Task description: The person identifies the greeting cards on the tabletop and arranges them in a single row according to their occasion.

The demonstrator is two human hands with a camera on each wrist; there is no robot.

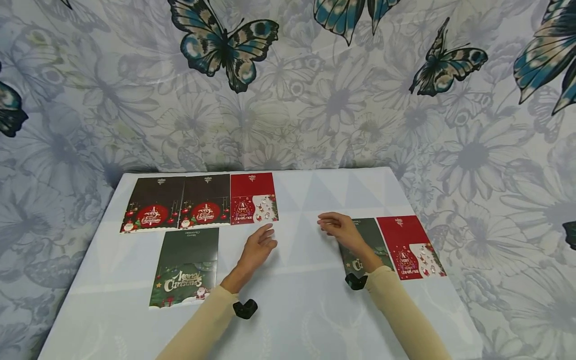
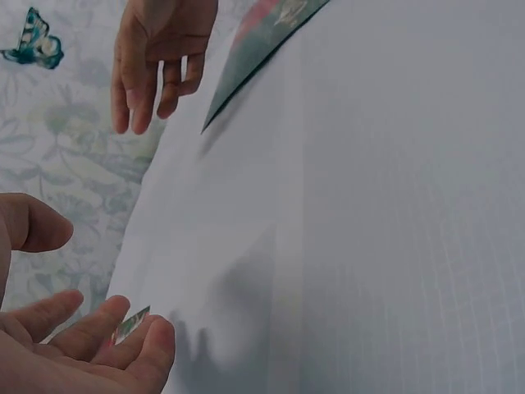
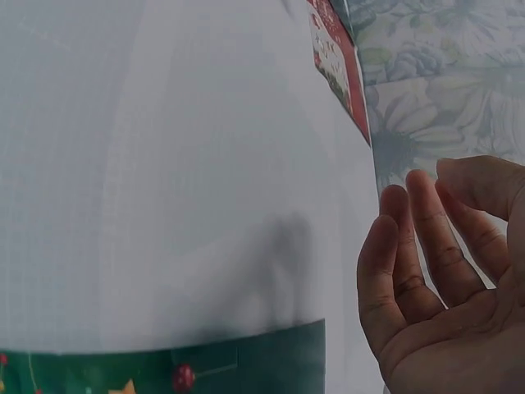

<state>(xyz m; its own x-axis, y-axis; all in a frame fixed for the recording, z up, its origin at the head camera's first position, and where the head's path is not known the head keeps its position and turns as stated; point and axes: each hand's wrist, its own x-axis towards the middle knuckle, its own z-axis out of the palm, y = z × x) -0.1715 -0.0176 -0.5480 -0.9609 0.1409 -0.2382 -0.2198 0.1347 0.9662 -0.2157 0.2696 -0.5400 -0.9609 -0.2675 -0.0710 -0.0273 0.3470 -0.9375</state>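
Left hand (image 1: 257, 248) and right hand (image 1: 344, 232): fingers relaxed, slightly curled, holding nothing. Red card (image 1: 254, 199) lies just beyond the left fingers; green card (image 1: 372, 234) lies behind the right fingers, partly hidden below the wrist. Probably light, bendable, slick stock; pinch at edges, avoid creasing.

See a white counter (image 1: 292, 310) below the right hand (image 1: 345, 233) and, farther beyond it, a grey floral backdrop (image 1: 279, 125) bearing teal butterflies (image 1: 225, 45).

The left green card (image 1: 186, 265) reads "Merry Christmas", the black cards (image 1: 205, 200) and red cards (image 1: 254, 199) "Christmas".
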